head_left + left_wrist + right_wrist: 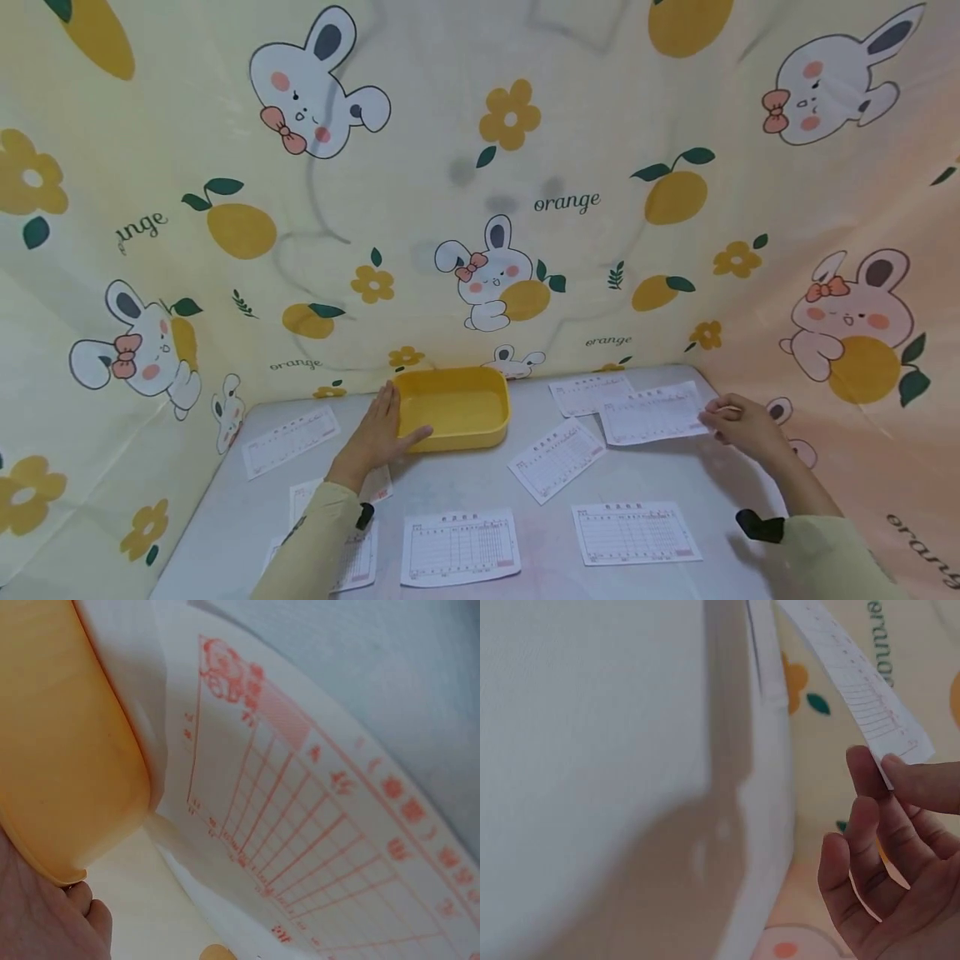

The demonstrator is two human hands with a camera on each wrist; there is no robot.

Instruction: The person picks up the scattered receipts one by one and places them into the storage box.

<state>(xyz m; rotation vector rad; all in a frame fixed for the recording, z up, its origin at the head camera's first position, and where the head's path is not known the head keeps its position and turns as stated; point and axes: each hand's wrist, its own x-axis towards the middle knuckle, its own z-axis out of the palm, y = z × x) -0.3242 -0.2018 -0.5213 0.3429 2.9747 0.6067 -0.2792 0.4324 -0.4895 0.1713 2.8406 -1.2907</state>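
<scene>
A yellow plastic tray [453,410] stands at the back middle of the grey table [465,483]. My left hand [378,433] rests flat against the tray's left side, fingers straight and thumb along its front wall; the tray's edge [67,765] fills the left wrist view above a printed form [315,825]. My right hand [738,425] pinches the right edge of a printed paper form [651,413] at the table's far right corner. In the right wrist view the thumb and forefinger hold that form [862,690] by its corner, lifted off the table.
Several more printed forms lie scattered on the table: one at the left [291,440], one in the middle [557,458], two along the front [460,547] [636,533]. A cartoon rabbit-and-orange cloth [510,208] walls in the table on three sides.
</scene>
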